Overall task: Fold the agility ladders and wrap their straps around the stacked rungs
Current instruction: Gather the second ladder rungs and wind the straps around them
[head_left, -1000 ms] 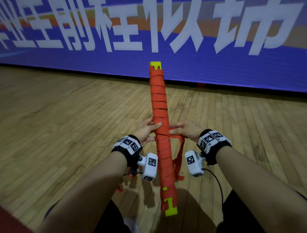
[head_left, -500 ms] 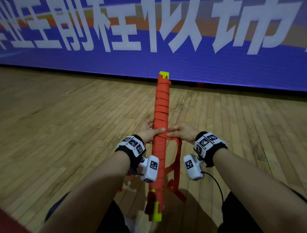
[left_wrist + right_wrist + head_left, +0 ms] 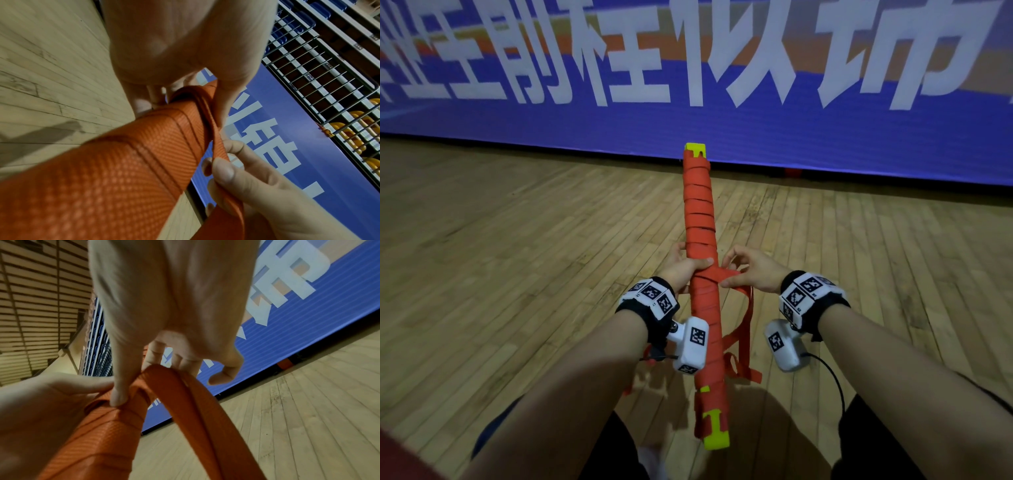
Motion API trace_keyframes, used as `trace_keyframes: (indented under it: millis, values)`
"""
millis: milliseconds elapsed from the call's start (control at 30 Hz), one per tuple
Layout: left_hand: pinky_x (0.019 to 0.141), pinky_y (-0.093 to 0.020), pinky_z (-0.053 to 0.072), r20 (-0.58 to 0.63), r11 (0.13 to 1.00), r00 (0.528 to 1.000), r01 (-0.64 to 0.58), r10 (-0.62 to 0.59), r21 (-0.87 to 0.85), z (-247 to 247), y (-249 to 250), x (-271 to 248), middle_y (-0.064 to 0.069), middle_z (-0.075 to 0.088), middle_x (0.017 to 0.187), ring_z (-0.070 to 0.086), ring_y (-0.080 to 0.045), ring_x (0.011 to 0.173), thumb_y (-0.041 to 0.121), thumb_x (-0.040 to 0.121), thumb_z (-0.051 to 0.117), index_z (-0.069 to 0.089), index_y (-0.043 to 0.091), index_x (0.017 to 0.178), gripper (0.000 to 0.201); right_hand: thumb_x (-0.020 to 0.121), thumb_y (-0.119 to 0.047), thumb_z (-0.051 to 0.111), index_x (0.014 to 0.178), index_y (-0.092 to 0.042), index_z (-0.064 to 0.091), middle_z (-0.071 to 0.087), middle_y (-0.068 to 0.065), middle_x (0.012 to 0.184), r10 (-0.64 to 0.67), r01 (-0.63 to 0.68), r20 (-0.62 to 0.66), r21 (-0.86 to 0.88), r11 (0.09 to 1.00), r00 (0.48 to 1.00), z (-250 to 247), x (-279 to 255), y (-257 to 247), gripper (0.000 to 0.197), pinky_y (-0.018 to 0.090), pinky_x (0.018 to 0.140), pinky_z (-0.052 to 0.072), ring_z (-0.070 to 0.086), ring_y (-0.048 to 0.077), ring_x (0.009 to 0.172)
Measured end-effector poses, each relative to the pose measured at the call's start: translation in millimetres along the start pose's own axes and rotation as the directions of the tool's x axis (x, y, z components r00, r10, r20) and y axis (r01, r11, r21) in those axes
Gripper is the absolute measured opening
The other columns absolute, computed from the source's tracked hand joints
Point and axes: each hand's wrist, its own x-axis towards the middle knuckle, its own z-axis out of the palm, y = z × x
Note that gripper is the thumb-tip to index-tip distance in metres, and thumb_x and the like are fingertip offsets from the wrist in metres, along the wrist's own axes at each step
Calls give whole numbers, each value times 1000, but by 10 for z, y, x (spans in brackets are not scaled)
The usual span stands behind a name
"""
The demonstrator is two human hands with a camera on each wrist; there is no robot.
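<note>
Now | left hand [image 3: 685, 270] grips wrapped rung stack [image 3: 700, 219] | right hand [image 3: 748, 274] pinches orange strap [image 3: 221, 146] | keep tension, overlap turns.

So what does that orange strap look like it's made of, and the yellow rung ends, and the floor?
Orange strap: woven webbing, likely nylon or polyester; a fine ribbed weave with slight sheen shows up close.
Yellow rung ends: hard moulded plastic, going by the smooth surface and notched shape.
Floor: narrow wooden boards with a worn, dull finish.

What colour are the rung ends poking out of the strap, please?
Yellow-green; the rung ends show best in the head view, beyond the orange strap.
</note>
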Motion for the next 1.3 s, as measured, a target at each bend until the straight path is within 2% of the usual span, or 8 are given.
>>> trace_keyframes:
  millis: [100, 267, 467, 700, 933, 1033, 1167, 1300]
  values:
    - [56, -27, 44, -7, 1000, 1000, -4, 4, -1, -21, 8, 0, -4, 61, 102, 59, -13, 75, 13, 85, 70, 37, 19, 129, 55, 75, -3, 77, 86, -24, 49, 53, -1, 78, -26, 26, -22, -10, 1000, 999, 13, 11, 5, 36, 35, 73, 48, 53, 22, 79]
    - [57, -27, 45, 1, 1000, 1000, -16, 16, -1, -39, 17, -14, 0, 62, 96, 60, -12, 75, 14, 85, 69, 37, 22, 125, 52, 79, -8, 74, 79, -16, 58, 55, -6, 79, -61, 62, 14, -83, 995, 998, 17, 15, -5, 18, 12, 69, 42, 52, 8, 75]
    - [55, -28, 43, -13, 1000, 1000, -22, 22, -11, -72, 13, -16, -1, 61, 96, 58, -11, 74, 9, 85, 68, 35, 17, 133, 59, 84, -18, 70, 72, -18, 63, 61, -6, 72, 24, -24, 5, -52, 998, 1000, -32, -4, 44, 14, 8, 63, 43, 55, -4, 60]
    - [48, -20, 46, -25, 998, 998, -56, 55, -30, -100, 50, -2, 0, 62, 90, 58, -9, 71, 3, 85, 67, 34, 13, 135, 61, 88, -24, 65, 71, -19, 61, 59, -5, 74, 76, -76, 73, 6, 997, 994, -45, 9, 81, 18, 19, 77, 40, 53, 6, 74]
    - [45, -17, 48, -49, 996, 996, -78, 76, -40, -130, 40, 11, 0, 61, 86, 58, -10, 70, 1, 84, 67, 35, 13, 133, 59, 87, -20, 66, 62, -15, 57, 59, -13, 61, 39, -39, -10, 69, 997, 999, -49, -27, 44, 28, 6, 65, 40, 53, 0, 65]
    - [51, -21, 45, -41, 996, 996, -82, 81, -33, -137, 39, 13, 0, 62, 88, 59, -9, 70, 3, 85, 67, 34, 14, 134, 60, 87, -21, 67, 62, -13, 58, 68, 7, 77, 39, -35, -27, 120, 992, 999, -31, -29, 33, 28, 18, 81, 45, 63, 13, 79]
    - [57, -23, 45, -44, 995, 995, -90, 88, -46, -137, 38, 44, -11, 64, 109, 59, -10, 73, 1, 85, 67, 32, 13, 134, 62, 94, -21, 57, 63, -9, 58, 71, 9, 75, 27, -30, 13, 273, 961, 1000, -3, -63, -10, 33, 12, 67, 47, 68, 8, 68]
    - [56, -23, 44, -59, 993, 994, -98, 95, -58, -141, 24, 67, -12, 62, 109, 58, -10, 72, 1, 85, 67, 32, 13, 133, 60, 96, -29, 52, 71, 0, 64, 70, 4, 62, 58, -65, 40, 237, 969, 998, 18, -74, -11, 41, 15, 67, 52, 68, 11, 61]
